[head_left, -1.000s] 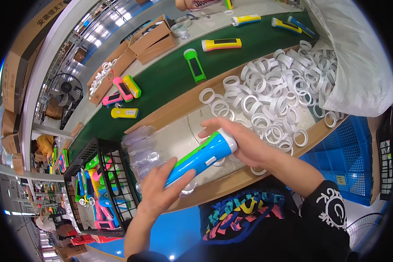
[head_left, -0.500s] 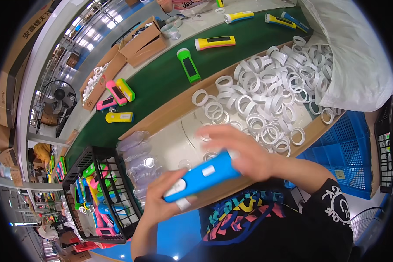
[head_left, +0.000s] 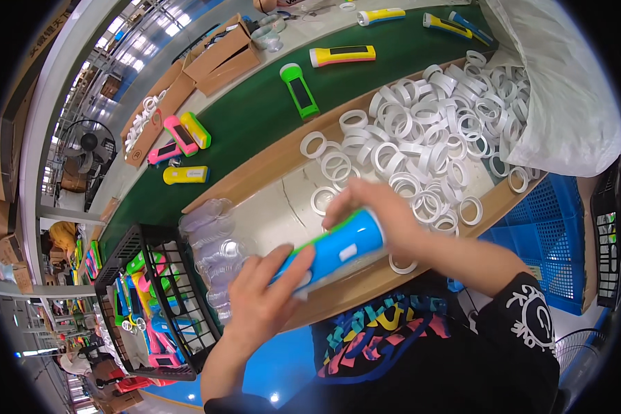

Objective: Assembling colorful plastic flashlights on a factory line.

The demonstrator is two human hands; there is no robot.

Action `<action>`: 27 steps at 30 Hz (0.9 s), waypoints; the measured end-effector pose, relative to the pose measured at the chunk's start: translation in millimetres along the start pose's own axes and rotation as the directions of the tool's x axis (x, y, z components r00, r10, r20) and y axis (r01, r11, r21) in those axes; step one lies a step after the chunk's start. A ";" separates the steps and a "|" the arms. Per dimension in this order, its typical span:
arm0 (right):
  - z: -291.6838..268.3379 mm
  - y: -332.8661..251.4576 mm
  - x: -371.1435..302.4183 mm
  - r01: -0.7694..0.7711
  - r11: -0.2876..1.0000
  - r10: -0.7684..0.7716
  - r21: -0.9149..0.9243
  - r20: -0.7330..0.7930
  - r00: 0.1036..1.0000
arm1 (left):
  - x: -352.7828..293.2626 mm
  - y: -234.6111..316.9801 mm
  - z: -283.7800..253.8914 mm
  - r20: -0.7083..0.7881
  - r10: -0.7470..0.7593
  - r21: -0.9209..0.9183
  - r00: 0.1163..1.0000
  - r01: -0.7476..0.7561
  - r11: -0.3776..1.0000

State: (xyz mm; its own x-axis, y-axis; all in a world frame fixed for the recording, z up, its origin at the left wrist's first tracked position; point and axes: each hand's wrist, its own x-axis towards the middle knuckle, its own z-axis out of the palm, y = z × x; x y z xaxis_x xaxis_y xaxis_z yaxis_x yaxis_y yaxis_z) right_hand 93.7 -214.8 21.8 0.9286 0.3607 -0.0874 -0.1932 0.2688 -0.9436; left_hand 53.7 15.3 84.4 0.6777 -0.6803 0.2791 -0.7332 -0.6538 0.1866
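A blue and green flashlight (head_left: 346,250) lies slanted across my front, above the near edge of a cardboard tray (head_left: 265,200). My left hand (head_left: 257,293) is closed round its lower left end, with the thumb along the blue side. At the wide upper right end, my right hand (head_left: 391,217) curls its fingers over the rim; the hand is slightly blurred, and its palm covers the end face. Many loose white rings (head_left: 421,148) are heaped in the tray beyond my right hand. Clear round lenses (head_left: 217,238) stand in overlapping rows at the tray's left end.
Behind the tray runs a green conveyor belt (head_left: 245,134) carrying several flashlights, among them a green one (head_left: 299,90). A black crate (head_left: 179,297) full of coloured flashlights stands at left. At right are a white sack (head_left: 566,96) and a blue plastic crate (head_left: 538,241).
The flashlight has rolled, so its green side now shows along the top. My right hand has gone from loosely spread to curled at the wide end; my left thumb now lies along the body.
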 end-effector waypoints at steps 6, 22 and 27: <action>-7.1 -11.8 10.2 -0.303 0.827 0.343 0.474 0.002 0.939 | 12.5 -11.0 10.3 -0.051 0.192 0.234 0.980 -0.175 0.956; -10.4 -10.3 -10.8 0.142 0.988 -0.146 -0.063 -0.062 0.987 | 12.4 -3.4 21.3 -0.241 -0.126 -0.150 0.962 0.092 0.984; -16.0 -6.3 -6.7 0.166 0.913 -0.238 -0.372 -0.156 0.959 | 27.6 9.5 19.2 -0.115 -0.045 0.052 0.992 0.051 0.997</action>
State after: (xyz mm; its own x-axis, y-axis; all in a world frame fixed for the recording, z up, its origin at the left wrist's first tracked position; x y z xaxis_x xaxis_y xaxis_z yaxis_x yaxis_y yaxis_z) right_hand 93.8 -233.2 23.2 0.9855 0.1429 0.0911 0.0958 -0.0266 -0.9950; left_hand 66.5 -16.0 75.8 0.6991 -0.6077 0.3768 -0.6938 -0.7040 0.1517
